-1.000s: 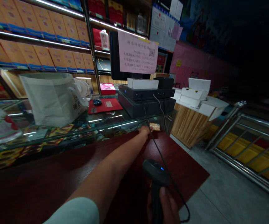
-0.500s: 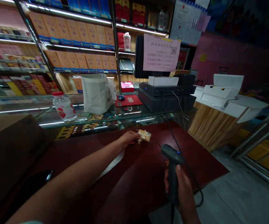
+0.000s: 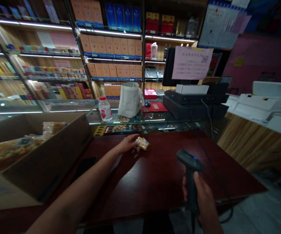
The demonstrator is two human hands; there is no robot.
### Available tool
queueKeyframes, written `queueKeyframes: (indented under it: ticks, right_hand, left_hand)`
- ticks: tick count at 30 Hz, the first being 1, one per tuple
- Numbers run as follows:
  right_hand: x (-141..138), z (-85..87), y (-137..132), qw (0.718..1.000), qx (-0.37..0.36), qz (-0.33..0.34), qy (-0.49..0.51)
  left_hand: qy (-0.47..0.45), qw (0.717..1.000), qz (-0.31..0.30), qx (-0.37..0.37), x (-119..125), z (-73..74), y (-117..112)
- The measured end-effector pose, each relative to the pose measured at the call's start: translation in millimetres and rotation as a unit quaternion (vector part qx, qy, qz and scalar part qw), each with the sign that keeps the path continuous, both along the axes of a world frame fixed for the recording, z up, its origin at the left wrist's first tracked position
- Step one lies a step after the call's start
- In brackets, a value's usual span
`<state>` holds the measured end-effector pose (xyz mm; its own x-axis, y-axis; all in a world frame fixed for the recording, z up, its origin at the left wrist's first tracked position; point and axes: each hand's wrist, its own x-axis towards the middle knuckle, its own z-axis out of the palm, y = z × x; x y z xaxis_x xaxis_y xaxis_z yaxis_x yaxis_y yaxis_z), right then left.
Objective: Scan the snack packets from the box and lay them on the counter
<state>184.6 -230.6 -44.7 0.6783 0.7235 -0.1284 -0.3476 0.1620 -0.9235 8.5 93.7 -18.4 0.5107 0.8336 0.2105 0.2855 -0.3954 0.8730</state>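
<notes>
Atop counter [image 3: 169, 175], left fingers [image 3: 130, 139] touching wrapped packet [image 3: 142, 143]; right hand [image 3: 200, 195] holding barcode scanner [image 3: 190, 162].

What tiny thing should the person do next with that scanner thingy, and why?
Probably bring the barcode scanner in the right hand over to the small wrapped packet. The packet lies on the dark red counter at the fingertips of the left hand, and the scanner's blue light is on, so pointing it at the packet seems the sensible small move.

Dim; shelf lights [image 3: 108, 32] glare; edges warped
</notes>
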Motion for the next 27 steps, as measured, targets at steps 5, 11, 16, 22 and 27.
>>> queueKeyframes:
  ticks: [5,11,16,22,27]
  right_hand:
    - [-19,8.1,-9,1.000,0.002,0.018,-0.005]
    - [-35,15.4,-23,0.998,0.004,0.042,-0.038]
    - [-57,34.5,-32,0.992,-0.024,0.077,-0.102]
    - [-83,57.0,-35,0.974,-0.034,0.115,-0.192]
    - [-92,60.1,-30,0.969,-0.039,0.136,-0.202]
  left_hand:
    - [0.081,0.994,-0.043,0.062,-1,-0.1,-18]
    - [-0.037,0.999,-0.007,0.023,-22,-16.7,-63]
    - [-0.203,0.969,0.063,-0.126,-46,4.8,-106]
    - [-0.237,0.960,0.116,-0.090,-73,34.8,-144]
    - [-0.235,0.962,0.123,-0.063,-92,39.2,-152]
